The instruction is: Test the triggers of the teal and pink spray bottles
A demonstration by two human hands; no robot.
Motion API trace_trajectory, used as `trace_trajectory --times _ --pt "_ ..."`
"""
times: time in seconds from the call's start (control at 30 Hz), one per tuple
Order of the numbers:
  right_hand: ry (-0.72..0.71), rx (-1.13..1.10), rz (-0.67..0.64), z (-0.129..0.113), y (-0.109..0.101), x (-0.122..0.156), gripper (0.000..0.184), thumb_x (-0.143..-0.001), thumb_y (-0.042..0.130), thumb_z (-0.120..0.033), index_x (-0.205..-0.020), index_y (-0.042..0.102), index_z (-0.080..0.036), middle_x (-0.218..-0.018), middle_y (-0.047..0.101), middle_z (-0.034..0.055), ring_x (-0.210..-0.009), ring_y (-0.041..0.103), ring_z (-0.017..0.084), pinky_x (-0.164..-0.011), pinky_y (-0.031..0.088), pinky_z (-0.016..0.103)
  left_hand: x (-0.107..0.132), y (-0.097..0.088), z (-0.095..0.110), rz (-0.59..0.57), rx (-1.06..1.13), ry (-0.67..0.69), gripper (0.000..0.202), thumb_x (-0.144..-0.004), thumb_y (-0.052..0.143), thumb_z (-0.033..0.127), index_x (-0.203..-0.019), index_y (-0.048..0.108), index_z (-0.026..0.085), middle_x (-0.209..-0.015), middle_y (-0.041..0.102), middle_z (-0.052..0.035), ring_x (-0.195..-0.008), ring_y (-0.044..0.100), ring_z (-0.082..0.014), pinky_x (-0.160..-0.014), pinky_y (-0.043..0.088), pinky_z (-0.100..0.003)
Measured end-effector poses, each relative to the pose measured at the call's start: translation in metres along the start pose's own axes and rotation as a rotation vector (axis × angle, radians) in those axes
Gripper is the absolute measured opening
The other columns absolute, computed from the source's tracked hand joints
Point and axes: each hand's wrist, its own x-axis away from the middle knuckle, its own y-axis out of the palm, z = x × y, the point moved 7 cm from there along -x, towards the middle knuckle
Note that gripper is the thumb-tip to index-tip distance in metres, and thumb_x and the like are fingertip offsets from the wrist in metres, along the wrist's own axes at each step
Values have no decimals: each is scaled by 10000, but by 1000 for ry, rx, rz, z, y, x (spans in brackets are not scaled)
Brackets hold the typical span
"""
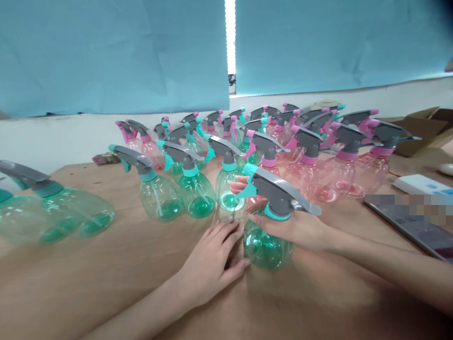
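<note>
A brown tabletop (141,293) is backed by a white wall (35,137) and two blue blinds (116,56). With the clock read from mid-view, one green trigger spray bottle (276,213) is gripped around its shoulder by the right hand (300,231) at five o'clock. At six, the left hand (212,259) is laid beside it, fingers extended, nothing grasped. The held bottle's spray head is already fitted; its release is judged to be left. Two green bottles (76,210) are seen near nine, three green bottles (196,189) at eight, four front pink bottles (347,172) at three; farther rows are too crowded for counting.
</note>
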Motion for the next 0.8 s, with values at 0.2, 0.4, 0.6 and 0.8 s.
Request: trace_trajectory --times 0.2,0.4,0.6,0.8 --pt "-10 2 8 -2 -1 0 573 -796 562 -123 -1326 482 -327 -765 702 -33 -726 699 204 -659 597 355 1 -1 1 10 2 6 494 -910 568 396 -1319 466 138 -1390 480 -161 -1289 424 -318 -1044 363 -499" --pt "2 8 -3 -1 0 1 560 -807 562 -148 -1329 479 -331 -757 692 -42 -714 688 196 -656 593 344 0 -1 1 3 6 -2 509 -906 581 397 -1330 459 144 -1391 479 -154 -1294 417 -313 -1054 352 -492" --pt "-1 -1 6 0 0 1 545 -802 561 -141 -1309 491 -328 -720 669 -45 -696 683 195 -624 591 338 0 0 0 2 1 3 504 -911 575 399 -1319 464 126 -1385 482 -163 -1287 422 -312 -1047 359 -498" --pt "-3 7 -6 -1 1 1 520 -819 548 -155 -1306 487 -327 -764 690 -32 -664 679 189 -608 592 336 0 -2 1 13 15 -1 508 -905 581 393 -1324 452 136 -1382 484 -165 -1284 428 -317 -1038 367 -502"
